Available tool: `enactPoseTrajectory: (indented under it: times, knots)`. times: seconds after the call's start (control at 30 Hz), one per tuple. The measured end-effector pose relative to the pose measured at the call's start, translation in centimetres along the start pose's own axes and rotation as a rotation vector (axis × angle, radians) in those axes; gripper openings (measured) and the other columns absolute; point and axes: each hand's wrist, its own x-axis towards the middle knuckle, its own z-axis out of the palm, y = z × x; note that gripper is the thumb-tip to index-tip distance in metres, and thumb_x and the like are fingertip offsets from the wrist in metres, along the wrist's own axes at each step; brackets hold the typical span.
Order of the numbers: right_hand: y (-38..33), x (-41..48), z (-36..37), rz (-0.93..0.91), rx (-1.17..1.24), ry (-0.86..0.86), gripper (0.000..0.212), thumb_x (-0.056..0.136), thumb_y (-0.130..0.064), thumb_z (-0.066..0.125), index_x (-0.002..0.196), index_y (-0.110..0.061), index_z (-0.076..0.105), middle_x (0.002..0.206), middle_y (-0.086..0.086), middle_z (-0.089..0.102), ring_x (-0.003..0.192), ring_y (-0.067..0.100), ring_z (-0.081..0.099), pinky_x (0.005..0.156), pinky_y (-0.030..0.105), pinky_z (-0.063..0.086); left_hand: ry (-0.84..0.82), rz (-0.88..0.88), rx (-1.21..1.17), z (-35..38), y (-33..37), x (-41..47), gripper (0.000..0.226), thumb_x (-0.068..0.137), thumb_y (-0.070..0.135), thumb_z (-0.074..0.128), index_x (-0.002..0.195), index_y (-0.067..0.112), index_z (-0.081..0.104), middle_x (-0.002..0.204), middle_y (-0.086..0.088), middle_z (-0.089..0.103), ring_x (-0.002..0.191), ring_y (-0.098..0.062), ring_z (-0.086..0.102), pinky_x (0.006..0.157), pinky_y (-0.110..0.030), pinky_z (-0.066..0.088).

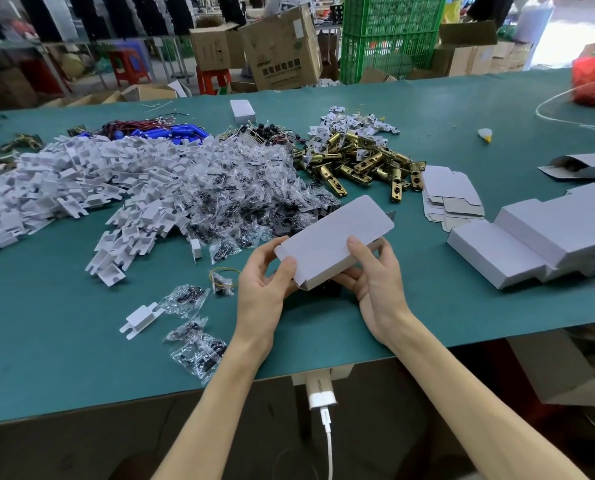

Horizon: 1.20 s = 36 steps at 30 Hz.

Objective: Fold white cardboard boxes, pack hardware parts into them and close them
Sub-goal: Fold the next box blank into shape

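Matt card, glossy film, bright brass on a dull green tabletop (427,109).

White box (334,237) was smooth matt cardboard, grey on cut edges; flat blanks (451,197) the same. Latch parts (361,164) showed shiny brass-toned metal. Small bags (244,188) were crinkled clear plastic, glossy. White inserts (81,178) looked matt.

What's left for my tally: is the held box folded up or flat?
Folded up: the white box shows top and side wall. A grey flap juts from its far end.
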Motion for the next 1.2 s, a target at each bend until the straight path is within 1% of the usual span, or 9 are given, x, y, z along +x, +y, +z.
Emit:
enactPoseTrajectory:
  times: [0.17, 0.3, 0.43, 0.6, 0.73, 0.87, 0.97, 1.1, 1.2]
  knots:
    - [0.25, 0.25, -0.16, -0.009, 0.005, 0.005, 0.034, 0.099, -0.022, 0.064, 0.13, -0.016, 0.051, 0.113, -0.001, 0.072, 0.106, 0.027, 0.072, 0.077, 0.034, 0.059, -0.01, -0.005, -0.017, 0.09, 0.08, 0.01, 0.028, 0.102, 0.009, 0.063, 0.129, 0.017, 0.063, 0.122, 0.002, 0.072, 0.105, -0.009, 0.072, 0.077, -0.028, 0.061]
    - [0.44, 0.41, -0.19, -0.02, -0.01, 0.019, 0.039, 0.1, -0.028, 0.063, 0.135, -0.016, 0.049, 0.121, 0.003, 0.07, 0.109, 0.027, 0.071, 0.078, 0.034, 0.06, -0.019, 0.005, -0.028, 0.19, 0.24, -0.05, 0.029, 0.101, 0.01, 0.064, 0.129, 0.015, 0.063, 0.125, -0.001, 0.07, 0.105, -0.009, 0.072, 0.077, -0.026, 0.061]
    - [0.44, 0.39, -0.14, -0.058, -0.031, 0.0, 0.05, 0.099, -0.034, 0.065, 0.143, -0.023, 0.044, 0.128, 0.004, 0.069, 0.113, 0.029, 0.07, 0.081, 0.037, 0.06, -0.017, 0.008, -0.021, 0.21, 0.37, -0.03, 0.03, 0.1, 0.007, 0.065, 0.129, 0.012, 0.062, 0.127, -0.006, 0.068, 0.105, -0.01, 0.072, 0.079, -0.03, 0.062]
    - [0.34, 0.22, -0.08, -0.087, -0.054, -0.035, 0.052, 0.099, -0.035, 0.064, 0.146, -0.032, 0.041, 0.126, 0.0, 0.07, 0.113, 0.031, 0.07, 0.082, 0.039, 0.06, -0.021, -0.003, -0.052, 0.1, 0.5, -0.09, 0.033, 0.097, 0.005, 0.067, 0.129, 0.007, 0.06, 0.128, -0.011, 0.068, 0.107, -0.015, 0.073, 0.08, -0.032, 0.063]
    - [0.27, 0.12, 0.01, -0.081, -0.057, -0.034, 0.048, 0.101, -0.035, 0.061, 0.145, -0.03, 0.042, 0.123, -0.002, 0.071, 0.111, 0.031, 0.071, 0.083, 0.041, 0.061, -0.026, -0.009, -0.075, 0.02, 0.54, -0.11, 0.033, 0.097, 0.006, 0.068, 0.129, 0.008, 0.061, 0.128, -0.01, 0.069, 0.107, -0.015, 0.073, 0.079, -0.031, 0.063]
    - [0.15, 0.05, 0.02, -0.06, -0.053, -0.029, 0.044, 0.104, -0.032, 0.057, 0.145, -0.029, 0.042, 0.128, 0.0, 0.069, 0.112, 0.033, 0.07, 0.086, 0.045, 0.06, -0.01, -0.016, -0.086, -0.08, 0.39, -0.09, 0.033, 0.095, 0.009, 0.071, 0.127, 0.011, 0.063, 0.125, -0.009, 0.07, 0.107, -0.016, 0.073, 0.077, -0.03, 0.062]
    - [0.17, 0.03, -0.01, -0.041, -0.047, -0.024, 0.039, 0.106, -0.028, 0.054, 0.143, -0.029, 0.044, 0.127, 0.0, 0.068, 0.111, 0.033, 0.07, 0.084, 0.043, 0.06, 0.006, -0.015, -0.075, -0.11, 0.25, -0.03, 0.032, 0.095, 0.012, 0.071, 0.126, 0.012, 0.064, 0.127, -0.01, 0.069, 0.112, -0.02, 0.071, 0.078, -0.03, 0.062]
    - [0.29, 0.23, -0.1, -0.026, -0.026, -0.031, 0.038, 0.107, -0.023, 0.051, 0.144, -0.023, 0.044, 0.125, 0.001, 0.066, 0.106, 0.032, 0.071, 0.08, 0.04, 0.06, 0.034, -0.045, -0.065, -0.25, 0.16, 0.09, 0.03, 0.097, 0.01, 0.069, 0.126, 0.011, 0.064, 0.128, -0.011, 0.069, 0.111, -0.017, 0.071, 0.076, -0.028, 0.062]
    - [0.37, 0.3, -0.15, -0.04, -0.037, -0.038, 0.042, 0.105, -0.024, 0.056, 0.145, -0.023, 0.043, 0.128, 0.001, 0.065, 0.111, 0.03, 0.069, 0.082, 0.04, 0.06, 0.04, -0.049, -0.075, -0.24, 0.16, 0.03, 0.03, 0.097, 0.009, 0.07, 0.126, 0.009, 0.065, 0.129, -0.012, 0.069, 0.111, -0.016, 0.071, 0.075, -0.027, 0.061]
